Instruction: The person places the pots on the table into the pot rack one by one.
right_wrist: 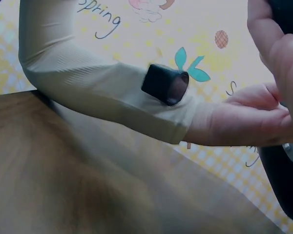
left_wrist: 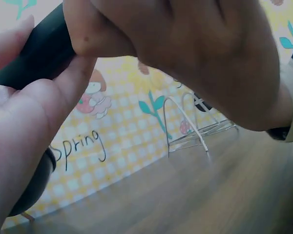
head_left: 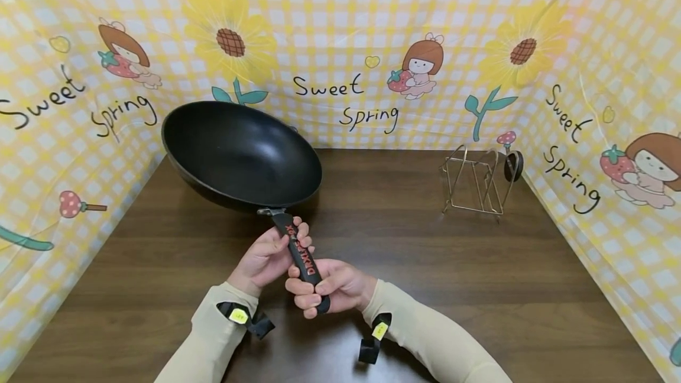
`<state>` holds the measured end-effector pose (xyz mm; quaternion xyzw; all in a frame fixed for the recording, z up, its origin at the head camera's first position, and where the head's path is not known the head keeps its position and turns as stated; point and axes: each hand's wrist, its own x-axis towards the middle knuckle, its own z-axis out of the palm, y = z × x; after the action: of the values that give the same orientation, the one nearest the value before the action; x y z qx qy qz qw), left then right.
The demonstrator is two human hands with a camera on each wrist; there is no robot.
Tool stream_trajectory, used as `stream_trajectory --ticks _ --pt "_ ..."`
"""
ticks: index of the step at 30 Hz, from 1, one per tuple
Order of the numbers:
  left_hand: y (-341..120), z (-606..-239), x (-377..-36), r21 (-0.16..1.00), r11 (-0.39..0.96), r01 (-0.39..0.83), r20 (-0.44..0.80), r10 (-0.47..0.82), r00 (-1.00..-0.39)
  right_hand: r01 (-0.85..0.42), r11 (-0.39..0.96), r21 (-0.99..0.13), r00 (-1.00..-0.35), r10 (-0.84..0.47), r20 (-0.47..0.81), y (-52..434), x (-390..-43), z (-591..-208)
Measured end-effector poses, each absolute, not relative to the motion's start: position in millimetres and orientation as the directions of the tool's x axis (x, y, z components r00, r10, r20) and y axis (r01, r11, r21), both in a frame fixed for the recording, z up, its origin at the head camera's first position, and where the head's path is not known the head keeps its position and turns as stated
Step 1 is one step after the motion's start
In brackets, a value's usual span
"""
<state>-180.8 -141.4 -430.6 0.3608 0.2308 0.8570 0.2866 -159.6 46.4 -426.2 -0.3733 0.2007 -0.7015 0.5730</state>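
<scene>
The black wok (head_left: 242, 155) is held above the brown bench (head_left: 479, 265), bowl toward the rear left, tilted; whether its underside touches the bench cannot be told from the head view. Left hand (head_left: 266, 256) grasps the upper part of the handle (head_left: 300, 256), fingers curled round it; right hand (head_left: 330, 285) grasps the lower end, just behind the left, the two hands touching.

Risks, as judged: all the weight sits forward of both grips, so the bowl could dip or roll about the handle if either grasp slackens; the rim could then strike the bench or the patterned backdrop (head_left: 340, 46) close behind it; a swing to the right could reach the wire rack (head_left: 476, 185), though that stands well apart.

Views compared: the head view alone shows the whole wok, the red lettering on the handle and both sleeves; the left wrist view shows the right hand from beneath and the rack (left_wrist: 195, 126) beyond it, low against the backdrop; the right wrist view shows the left sleeve (right_wrist: 102, 87) with its black strap, and the bracket joining handle to bowl at the frame edge.
</scene>
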Motion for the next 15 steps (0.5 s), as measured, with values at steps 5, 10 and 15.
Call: stream_trajectory --ticks 5,10,15 --pt "-137 -429 -182 0.657 -0.709 -0.254 0.485 0.656 -0.578 0.627 -0.247 -0.739 -0.005 -0.95 0.314 53 -163 -422" --pt "-134 -428 -185 0.694 -0.691 -0.202 0.49 0.659 -0.571 0.639 -0.223 -0.736 0.021 -0.952 0.307 58 -169 -424" --pt "-132 -430 -186 0.725 -0.666 -0.173 0.467 0.661 -0.587 0.625 -0.206 -0.753 0.007 -0.963 0.27 63 -174 -431"
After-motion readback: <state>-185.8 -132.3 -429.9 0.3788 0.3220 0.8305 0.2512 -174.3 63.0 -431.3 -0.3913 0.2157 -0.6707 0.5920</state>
